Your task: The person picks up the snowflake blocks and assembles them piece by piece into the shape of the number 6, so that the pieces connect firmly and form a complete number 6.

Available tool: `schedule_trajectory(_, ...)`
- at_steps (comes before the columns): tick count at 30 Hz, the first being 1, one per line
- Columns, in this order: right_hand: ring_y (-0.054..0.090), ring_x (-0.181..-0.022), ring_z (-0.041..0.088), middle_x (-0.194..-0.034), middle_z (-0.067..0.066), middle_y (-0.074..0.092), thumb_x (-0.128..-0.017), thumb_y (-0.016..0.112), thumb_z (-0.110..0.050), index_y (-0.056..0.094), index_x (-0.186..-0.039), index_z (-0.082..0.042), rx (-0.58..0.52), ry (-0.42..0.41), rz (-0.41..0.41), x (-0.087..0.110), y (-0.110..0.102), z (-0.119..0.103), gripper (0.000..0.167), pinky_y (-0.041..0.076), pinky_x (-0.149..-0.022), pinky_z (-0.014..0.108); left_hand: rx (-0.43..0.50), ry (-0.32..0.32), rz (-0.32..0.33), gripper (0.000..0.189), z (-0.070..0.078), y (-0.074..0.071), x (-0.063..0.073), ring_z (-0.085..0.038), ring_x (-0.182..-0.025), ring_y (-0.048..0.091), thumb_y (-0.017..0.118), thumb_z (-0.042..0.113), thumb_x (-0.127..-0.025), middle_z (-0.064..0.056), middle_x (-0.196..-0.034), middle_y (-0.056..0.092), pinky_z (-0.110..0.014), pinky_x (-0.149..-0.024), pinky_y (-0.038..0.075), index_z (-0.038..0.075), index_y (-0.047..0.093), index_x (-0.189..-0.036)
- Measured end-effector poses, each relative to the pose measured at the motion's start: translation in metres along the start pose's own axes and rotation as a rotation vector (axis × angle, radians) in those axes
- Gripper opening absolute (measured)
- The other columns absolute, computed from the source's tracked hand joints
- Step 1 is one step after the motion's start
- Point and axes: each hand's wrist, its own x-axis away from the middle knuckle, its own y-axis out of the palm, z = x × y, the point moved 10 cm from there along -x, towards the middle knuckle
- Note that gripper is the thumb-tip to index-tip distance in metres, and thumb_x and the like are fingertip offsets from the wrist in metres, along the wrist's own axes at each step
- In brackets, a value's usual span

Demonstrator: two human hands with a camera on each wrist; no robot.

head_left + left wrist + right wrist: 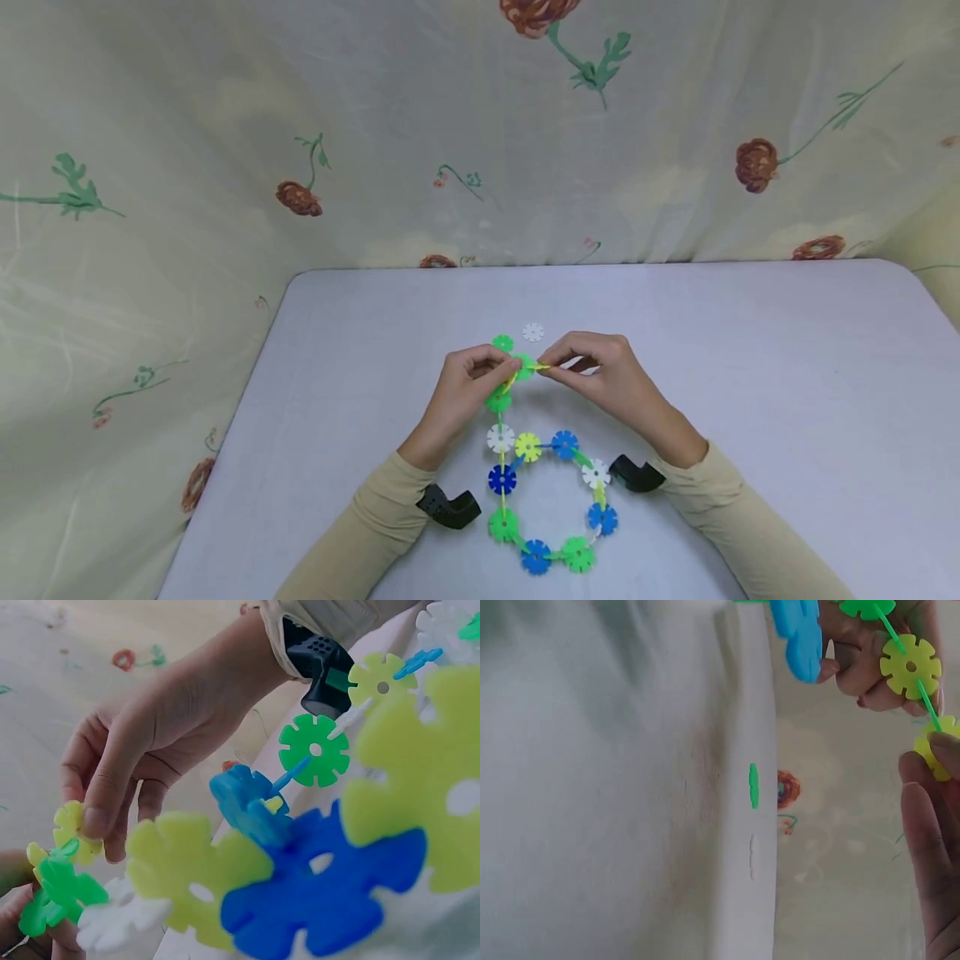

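My right hand (600,367) pinches a yellow notched flower-shaped snap disc (924,757) between thumb and fingertips. It is joined edgewise to a green disc (525,367) beside my left hand. My left hand (474,379) grips the upper end of the chain of discs, its fingers curled near a yellow disc (910,667). From there the chain runs down past a green disc (498,402) and a white disc (500,438) into a ring of linked discs. In the left wrist view, a dark blue disc (322,892) hangs close to the camera.
A loose green disc (502,342) and a loose white disc (533,332) lie on the white table (750,375) beyond the hands. The ring, including a blue disc (536,557), lies between the forearms. Flowered cloth (375,167) hangs behind the table.
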Motion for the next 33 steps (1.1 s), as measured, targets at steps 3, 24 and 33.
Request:
schedule_trajectory(3,0.076,-0.087,0.014,-0.099,0.001,0.079,-0.086,0.083,-0.004,0.078,-0.101,-0.016,-0.009,0.066,-0.055,-0.001,0.003,0.01,0.02,0.062,-0.068,0.024,0.019,-0.014,0.001,0.019,-0.002,0.0,0.001,-0.012,-0.079,0.061,0.072,0.019,-0.099,0.0,-0.09,0.068,-0.026,-0.076,0.051,0.0,0.074,-0.097)
schedule_trajectory(24,0.071,-0.092,0.022,-0.108,0.009,0.077,-0.09,0.081,-0.016,0.076,-0.11,-0.007,0.167,0.45,-0.269,-0.039,0.031,0.11,0.023,0.058,-0.081,0.037,-0.005,-0.031,-0.017,0.02,-0.001,0.002,0.002,-0.016,-0.093,0.065,0.071,0.028,-0.099,0.0,-0.094,0.07,-0.034,-0.085,0.05,0.009,0.075,-0.095)
schedule_trajectory(33,0.063,-0.069,0.016,-0.1,0.011,0.07,-0.09,0.081,-0.022,0.072,-0.11,-0.005,0.181,0.557,-0.338,-0.05,0.043,0.126,0.027,0.053,-0.067,0.029,0.008,-0.045,-0.02,0.019,-0.001,0.002,0.001,-0.015,-0.092,0.064,0.071,0.026,-0.099,0.001,-0.094,0.07,-0.034,-0.087,0.049,0.008,0.074,-0.096)
